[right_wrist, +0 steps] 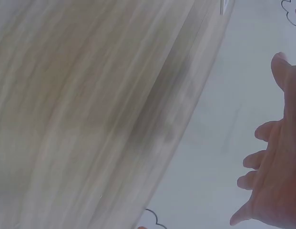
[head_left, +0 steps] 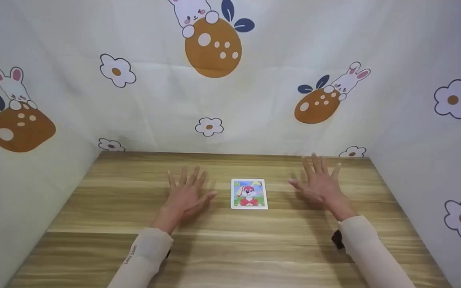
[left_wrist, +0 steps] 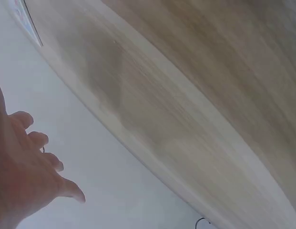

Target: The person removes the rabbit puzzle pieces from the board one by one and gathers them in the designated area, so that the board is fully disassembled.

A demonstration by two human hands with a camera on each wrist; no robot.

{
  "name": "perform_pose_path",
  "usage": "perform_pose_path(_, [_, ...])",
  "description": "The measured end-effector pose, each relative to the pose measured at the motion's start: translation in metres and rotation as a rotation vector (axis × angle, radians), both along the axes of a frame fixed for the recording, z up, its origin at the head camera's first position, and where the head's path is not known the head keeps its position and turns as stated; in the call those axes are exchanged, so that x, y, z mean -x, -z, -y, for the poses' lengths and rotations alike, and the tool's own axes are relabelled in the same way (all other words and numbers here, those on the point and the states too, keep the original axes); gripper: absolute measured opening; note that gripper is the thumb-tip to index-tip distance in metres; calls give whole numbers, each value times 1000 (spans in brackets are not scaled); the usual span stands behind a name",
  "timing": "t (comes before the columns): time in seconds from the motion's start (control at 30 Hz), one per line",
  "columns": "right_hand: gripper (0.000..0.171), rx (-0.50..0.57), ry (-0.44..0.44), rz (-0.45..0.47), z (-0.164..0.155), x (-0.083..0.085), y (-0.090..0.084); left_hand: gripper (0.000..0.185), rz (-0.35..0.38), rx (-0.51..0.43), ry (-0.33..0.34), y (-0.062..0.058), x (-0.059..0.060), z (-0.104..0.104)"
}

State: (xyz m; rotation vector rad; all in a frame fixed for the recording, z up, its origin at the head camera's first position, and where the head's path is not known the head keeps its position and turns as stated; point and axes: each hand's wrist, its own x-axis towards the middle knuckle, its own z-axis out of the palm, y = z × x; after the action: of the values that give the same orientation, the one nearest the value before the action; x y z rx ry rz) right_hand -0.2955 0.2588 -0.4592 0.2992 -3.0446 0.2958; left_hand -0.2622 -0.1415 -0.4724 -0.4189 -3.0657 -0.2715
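On the wooden table lies a square picture puzzle (head_left: 249, 194) with a white border, showing a red and white cartoon rabbit on a blue and green ground. To its left, my left hand (head_left: 186, 196) hovers palm down with fingers spread, holding nothing. My right hand (head_left: 320, 184) is on the other side, fingers also spread and nothing in them. Neither hand touches the picture. In the left wrist view, the left hand (left_wrist: 26, 167) shows at the left edge, with the picture's edge in the upper corner. The right wrist view has the right hand (right_wrist: 276, 162) at its right edge.
The wood-grain table (head_left: 238, 248) runs back to a pale cloth wall (head_left: 154, 104) printed with rabbits, oranges and flowers. More of this cloth encloses the left and right sides. Dark wrist mounts (head_left: 337, 240) show at the sleeves.
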Motion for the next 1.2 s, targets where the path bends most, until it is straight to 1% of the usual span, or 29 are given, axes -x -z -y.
perform_pose_path(0.1, [93,-8,-16,-22,7,0,-2,81,-3,4,25,2,-3,-6])
perform_pose_path(0.2, [92,-11,-29,-31,14,1,-2,81,-2,29,51,3,-5,-12])
perform_pose_path(0.4, [93,21,-55,-24,28,3,-3,80,-6,50,116,8,-7,-24])
perform_pose_path(0.6, [91,60,-87,-7,44,5,-1,81,24,62,184,13,-11,-38])
perform_pose_path(0.87, [91,70,-122,27,67,10,-1,79,45,62,236,17,-15,-58])
perform_pose_path(0.93, [90,72,-136,25,74,11,-1,78,39,69,255,19,-15,-65])
perform_pose_path(1.0, [88,70,-149,26,80,12,0,79,51,78,265,20,-16,-72])
perform_pose_path(1.1, [85,104,-170,20,88,15,2,80,57,107,281,21,-17,-83])
perform_pose_path(1.2, [84,179,-180,28,95,17,6,79,67,138,290,22,-18,-92])
